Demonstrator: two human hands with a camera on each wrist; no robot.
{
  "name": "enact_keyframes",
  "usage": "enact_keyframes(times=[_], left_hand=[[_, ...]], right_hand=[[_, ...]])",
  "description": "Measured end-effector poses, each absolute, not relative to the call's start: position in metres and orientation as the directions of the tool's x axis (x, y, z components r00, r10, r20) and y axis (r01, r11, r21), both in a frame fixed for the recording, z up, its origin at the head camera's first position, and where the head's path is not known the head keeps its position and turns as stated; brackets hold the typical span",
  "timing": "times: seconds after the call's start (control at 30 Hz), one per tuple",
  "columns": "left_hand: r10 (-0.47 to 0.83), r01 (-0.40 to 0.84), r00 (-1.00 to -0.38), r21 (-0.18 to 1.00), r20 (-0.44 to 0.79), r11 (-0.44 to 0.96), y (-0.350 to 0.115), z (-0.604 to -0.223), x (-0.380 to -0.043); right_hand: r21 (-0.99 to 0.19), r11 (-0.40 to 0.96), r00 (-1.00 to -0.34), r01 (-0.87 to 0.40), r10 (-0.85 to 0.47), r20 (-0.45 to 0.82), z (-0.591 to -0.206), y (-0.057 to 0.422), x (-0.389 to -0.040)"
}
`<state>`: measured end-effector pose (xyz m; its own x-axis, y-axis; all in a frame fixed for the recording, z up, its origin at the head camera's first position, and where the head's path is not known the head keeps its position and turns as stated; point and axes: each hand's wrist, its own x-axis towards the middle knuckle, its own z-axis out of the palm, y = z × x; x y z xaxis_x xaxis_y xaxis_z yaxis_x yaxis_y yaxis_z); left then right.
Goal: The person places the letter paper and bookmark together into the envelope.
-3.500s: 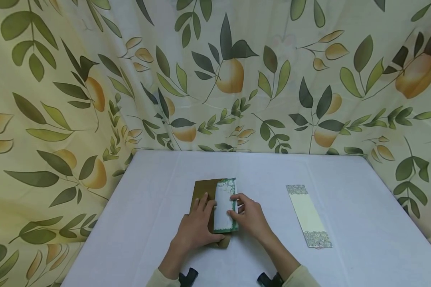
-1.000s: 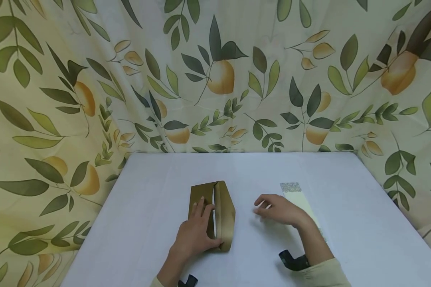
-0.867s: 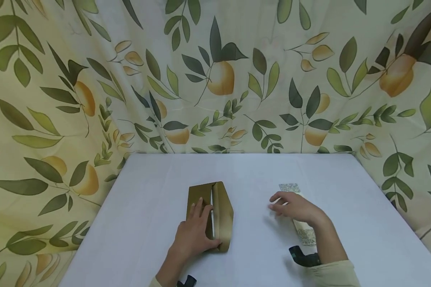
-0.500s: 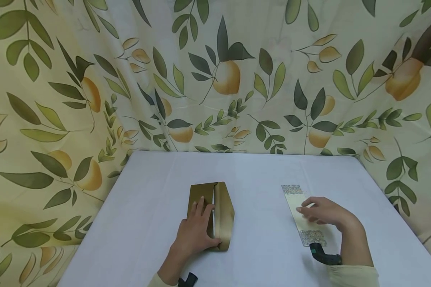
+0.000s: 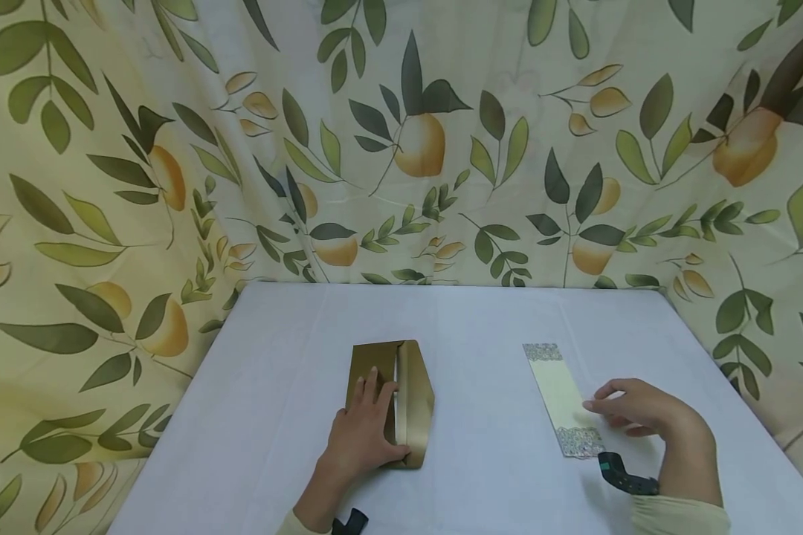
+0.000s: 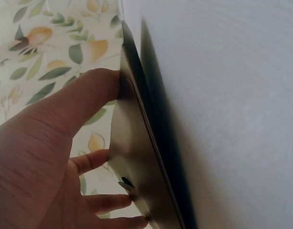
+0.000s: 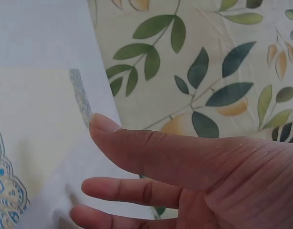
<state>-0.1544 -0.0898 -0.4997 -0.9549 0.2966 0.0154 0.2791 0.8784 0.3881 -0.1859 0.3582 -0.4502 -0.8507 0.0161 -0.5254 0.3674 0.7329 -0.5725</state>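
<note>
A gold envelope lies left of the middle, its pointed flap folded out to the right. Along the flap's fold runs a narrow white strip. My left hand rests on the envelope with fingers spread and thumb at its lower edge; in the left wrist view the thumb and fingertips touch the gold paper. To the right lies a long cream card with lacy patterned ends. My right hand hovers at the card's right edge, fingers relaxed, with nothing held. Its thumb tip overlaps the card's edge in the right wrist view.
A white cloth covers the table. Behind and to the left hangs a curtain printed with fruit and leaves. Dark wrist cameras sit on the left wrist and the right wrist.
The white card with green edging, earlier on top of the envelope, no longer shows; the flap lies out. My right hand has moved right, across to the cream card's far edge. My left hand stays put.
</note>
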Motion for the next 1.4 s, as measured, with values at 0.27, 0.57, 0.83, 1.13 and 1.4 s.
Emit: enact_keyframes(times=[0.27, 0.57, 0.83, 1.13, 1.4], left_hand=[[0.281, 0.270, -0.959, 0.371, 0.025, 0.889, -0.094, -0.500, -0.155], [0.279, 0.265, -0.960, 0.377, 0.019, 0.888, -0.095, -0.502, -0.155], [0.294, 0.281, -0.956, 0.365, 0.022, 0.887, -0.093, -0.504, -0.156], [0.287, 0.268, -0.958, 0.377, 0.007, 0.886, -0.092, -0.502, -0.155], [0.285, 0.266, -0.959, 0.378, 0.005, 0.887, -0.091, -0.501, -0.155]], right_hand=[[-0.577, 0.724, -0.840, 0.377, 0.005, -0.543, -0.450, 0.365, -0.184], [-0.512, 0.767, -0.847, 0.387, 0.077, -0.525, -0.451, 0.320, -0.193], [-0.443, 0.803, -0.848, 0.398, 0.137, -0.513, -0.461, 0.291, -0.204], [-0.499, 0.827, -0.881, 0.260, -0.009, -0.473, -0.459, 0.299, -0.202], [-0.491, 0.853, -0.876, 0.176, -0.092, -0.474, -0.456, 0.296, -0.201]])
